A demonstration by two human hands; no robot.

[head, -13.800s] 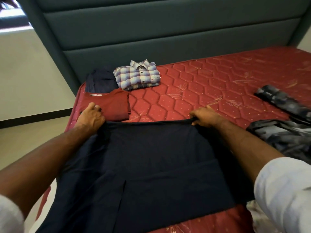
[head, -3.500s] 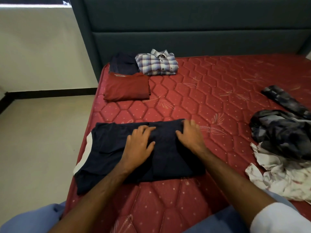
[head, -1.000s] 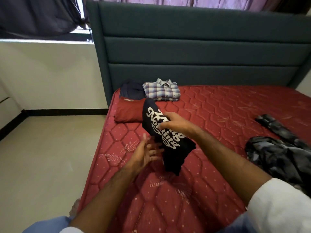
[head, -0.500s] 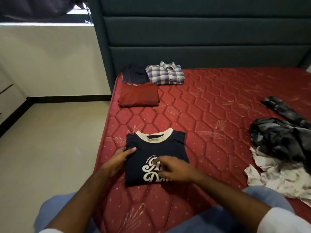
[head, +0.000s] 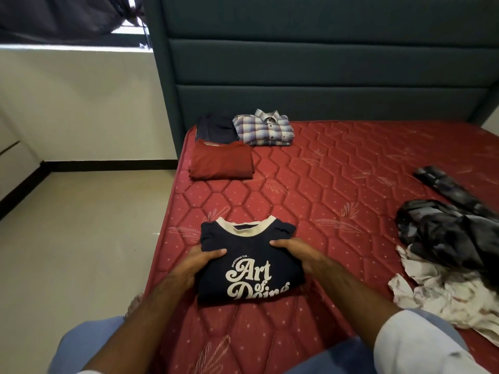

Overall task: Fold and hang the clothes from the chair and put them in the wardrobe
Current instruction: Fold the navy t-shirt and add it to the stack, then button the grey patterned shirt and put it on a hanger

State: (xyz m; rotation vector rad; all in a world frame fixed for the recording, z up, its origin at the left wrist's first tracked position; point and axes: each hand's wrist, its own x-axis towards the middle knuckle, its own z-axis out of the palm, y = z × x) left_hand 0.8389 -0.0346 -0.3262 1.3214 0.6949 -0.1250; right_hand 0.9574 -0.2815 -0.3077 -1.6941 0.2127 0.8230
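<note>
Since half a second ago my left hand (head: pixel 198 261) and right hand (head: pixel 295 251) have closed on the folded navy T-shirt (head: pixel 249 261), gripping its sides on the mattress (head: pixel 337 171). A lopsided lift could spill the folds.

you look down on a red quilted mattress (head: pixel 337 184) set against a dark teal padded headboard (head: pixel 324 76). to your left, a pale glossy floor (head: pixel 81 238) meets a cream wall (head: pixel 81 103) with black skirting; daylight slips under a dark curtain (head: pixel 62 17).
</note>
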